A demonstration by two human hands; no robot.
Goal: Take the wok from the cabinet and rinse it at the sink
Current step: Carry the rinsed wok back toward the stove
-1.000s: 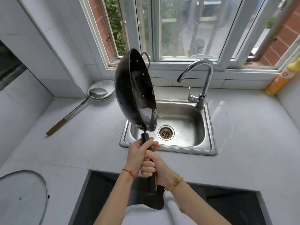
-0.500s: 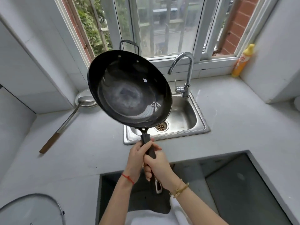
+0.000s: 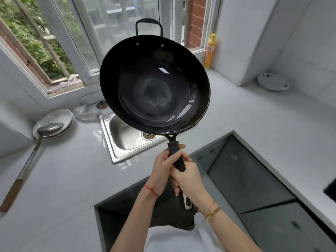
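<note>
Both the left hand [image 3: 164, 165] and right hand [image 3: 188, 176] have their grip wrapped tight round the handle of the wok [image 3: 154, 84], tilted above the sink [image 3: 118, 131] near the table's back edge; rinsing seems finished, so setting it down looks next.

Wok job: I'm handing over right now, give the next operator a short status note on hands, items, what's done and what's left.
Left hand grips the wok handle high up; right hand grips it lower.
Wok is held up in the air, tilted with its inside facing the camera, above the sink.
Faucet is hidden behind the wok; no water visible.
Done: wok is out and at the sink.
Left: lower it into the basin, run water, rinse.
</note>
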